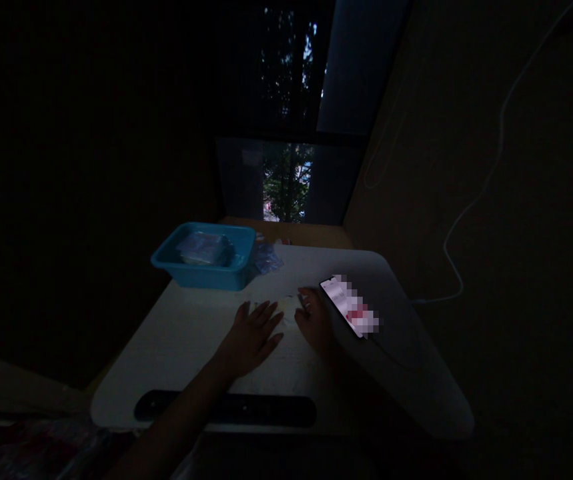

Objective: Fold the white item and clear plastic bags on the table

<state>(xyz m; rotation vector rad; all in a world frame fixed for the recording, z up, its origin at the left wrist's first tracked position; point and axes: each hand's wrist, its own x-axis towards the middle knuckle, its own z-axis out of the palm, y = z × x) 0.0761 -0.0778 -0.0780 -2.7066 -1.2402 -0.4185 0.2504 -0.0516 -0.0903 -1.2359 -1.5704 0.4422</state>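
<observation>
A thin, pale sheet or small clear packet (286,305) lies on the white tabletop; the dark hides its exact kind. My left hand (255,337) rests palm down with fingers spread, its fingertips at the left side of the pale piece. At the right side is my right hand (316,321), fingers loosely bent and thumb apart from them. I see nothing clearly gripped in either hand. Just right of my right hand lies a phone (339,303) with its screen lit and partly blurred out.
A blue plastic basin (206,277) holding clear packets (201,248) stands at the table's back left. More clear packets (267,259) lie beside it. A dark slot (271,410) runs along the white table's (176,340) front. On the right hangs a white cable (499,147). The room is very dark.
</observation>
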